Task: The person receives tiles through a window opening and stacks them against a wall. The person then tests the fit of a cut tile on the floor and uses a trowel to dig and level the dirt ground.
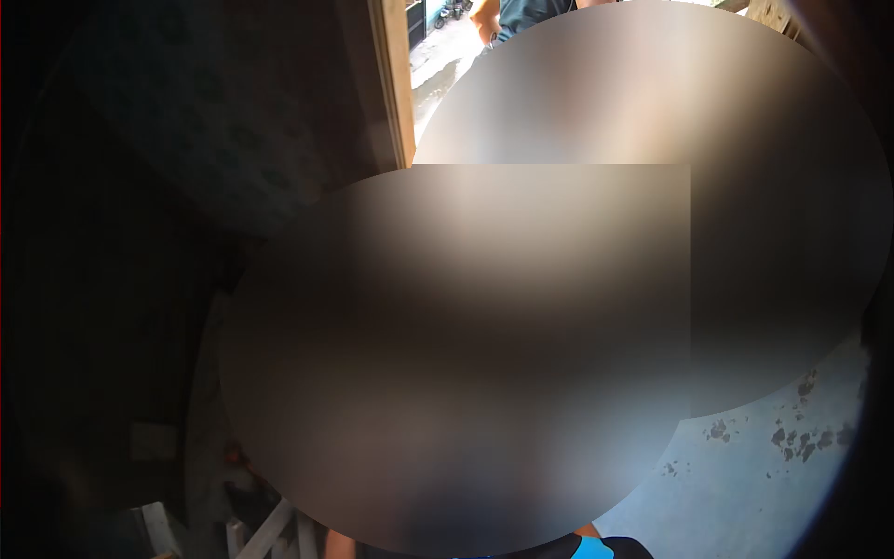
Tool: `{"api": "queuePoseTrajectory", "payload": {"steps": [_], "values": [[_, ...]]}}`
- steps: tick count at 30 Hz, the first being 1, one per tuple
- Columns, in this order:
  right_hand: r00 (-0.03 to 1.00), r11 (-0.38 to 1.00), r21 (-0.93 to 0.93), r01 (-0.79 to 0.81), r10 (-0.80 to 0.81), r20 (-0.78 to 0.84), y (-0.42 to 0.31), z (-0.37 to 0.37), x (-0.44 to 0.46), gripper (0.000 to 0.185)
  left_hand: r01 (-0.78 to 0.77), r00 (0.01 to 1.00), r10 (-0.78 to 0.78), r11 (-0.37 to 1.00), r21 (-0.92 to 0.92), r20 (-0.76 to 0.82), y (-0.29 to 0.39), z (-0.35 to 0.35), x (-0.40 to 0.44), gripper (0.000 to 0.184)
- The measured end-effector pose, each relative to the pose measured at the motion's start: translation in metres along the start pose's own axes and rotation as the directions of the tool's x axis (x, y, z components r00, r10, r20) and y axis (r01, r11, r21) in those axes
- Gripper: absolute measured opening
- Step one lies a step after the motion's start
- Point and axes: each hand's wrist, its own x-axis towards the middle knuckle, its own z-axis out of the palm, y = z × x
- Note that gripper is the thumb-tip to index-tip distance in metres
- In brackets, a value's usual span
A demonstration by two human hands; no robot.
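Two large blurred ovals cover most of the head view, and neither of my hands can be made out. Along the bottom edge shows a black and bright blue garment. Beside it, a small patch of bare skin appears at the lower left of the blur; whose it is and which body part, I cannot tell. Anything held or touched lies hidden.
A wooden door frame stands at the upper middle, with bright ground outside. Past it is a person in a dark shirt. At the right is a pale wall with peeling paint; at the lower left, light wooden pieces.
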Motion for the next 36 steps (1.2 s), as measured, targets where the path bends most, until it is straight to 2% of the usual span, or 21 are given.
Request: {"api": "queuePoseTrajectory", "payload": {"steps": [4,5,9,10,12,13,14,16,18,19,20,21,24,27,30,35,36], "values": [[0.994,0.988,-0.113,0.103,-0.097,0.059,-0.062,-0.017,-0.022,0.031,-0.041,0.998,0.033,0.983,-0.178,-0.047,0.020,-0.033,0.014,0.049],[0.988,0.979,-0.144,0.144,-0.132,0.086,-0.080,-0.018,-0.023,0.032,-0.074,0.988,0.043,0.975,-0.208,-0.149,0.027,-0.031,0.008,0.047],[0.950,0.932,-0.183,0.312,-0.299,0.096,-0.148,-0.011,-0.032,0.036,-0.158,0.983,0.103,0.897,-0.412,-0.151,0.063,-0.038,0.009,0.041],[0.934,0.908,-0.219,0.356,-0.337,0.123,-0.160,-0.001,-0.024,0.031,-0.151,0.988,0.119,0.872,-0.466,-0.097,0.071,-0.045,0.015,0.039],[0.861,0.818,-0.268,0.509,-0.480,0.169,-0.202,-0.002,-0.027,0.027,-0.186,0.981,0.181,0.813,-0.552,-0.063,0.086,-0.055,0.024,0.036],[0.868,0.824,-0.277,0.494,-0.482,0.116,-0.220,0.008,-0.022,0.026,-0.198,0.979,0.179,0.765,-0.613,-0.094,0.092,-0.062,0.031,0.034],[0.842,0.825,-0.173,0.538,-0.535,0.070,-0.227,0.024,-0.001,0.026,-0.239,0.971,0.187,0.727,-0.644,-0.149,0.100,-0.067,0.033,0.033],[0.750,0.692,-0.295,0.659,-0.631,0.198,-0.294,0.010,0.013,0.026,-0.307,0.951,0.177,0.641,-0.704,-0.254,0.113,-0.083,0.039,0.031],[0.682,0.585,-0.363,0.725,-0.681,0.267,-0.357,0.011,0.027,0.026,-0.273,0.960,0.209,0.572,-0.773,-0.184,0.129,-0.087,0.051,0.030],[0.657,0.545,-0.384,0.745,-0.696,0.288,-0.388,0.016,0.027,0.026,-0.293,0.955,0.211,0.545,-0.785,-0.210,0.140,-0.082,0.048,0.030],[0.637,0.510,-0.402,0.760,-0.709,0.305,-0.417,0.021,0.025,0.026,-0.559,0.820,0.515,0.624,-0.546,-0.251,0.152,-0.072,0.036,0.029],[0.618,0.475,-0.423,0.771,-0.718,0.321,-0.445,0.023,0.024,0.026,-0.780,0.620,0.762,0.570,-0.259,-0.188,0.165,-0.064,0.031,0.029],[0.519,0.316,-0.474,0.822,-0.759,0.394,-0.567,0.035,0.016,0.026,-0.764,0.643,0.691,0.546,-0.343,-0.331,0.216,-0.053,0.042,0.030],[0.436,0.183,-0.486,0.855,-0.760,0.481,-0.653,0.067,-0.020,0.026,-0.722,0.692,0.569,0.540,-0.432,-0.445,0.267,-0.066,0.035,0.030],[0.372,0.059,-0.515,0.855,-0.761,0.531,-0.731,0.080,-0.046,0.026,-0.662,0.750,0.433,0.500,-0.559,-0.501,0.306,-0.065,0.039,0.030],[0.223,-0.178,-0.525,0.832,-0.760,0.611,-0.855,0.123,-0.099,0.026,-0.615,0.789,0.263,0.337,-0.713,-0.556,0.362,-0.085,0.054,0.031],[0.245,-0.172,-0.546,0.820,-0.757,0.606,-0.878,0.132,-0.104,0.023,-0.628,0.778,0.264,0.326,-0.707,-0.570,0.372,-0.094,0.060,0.032]]}}
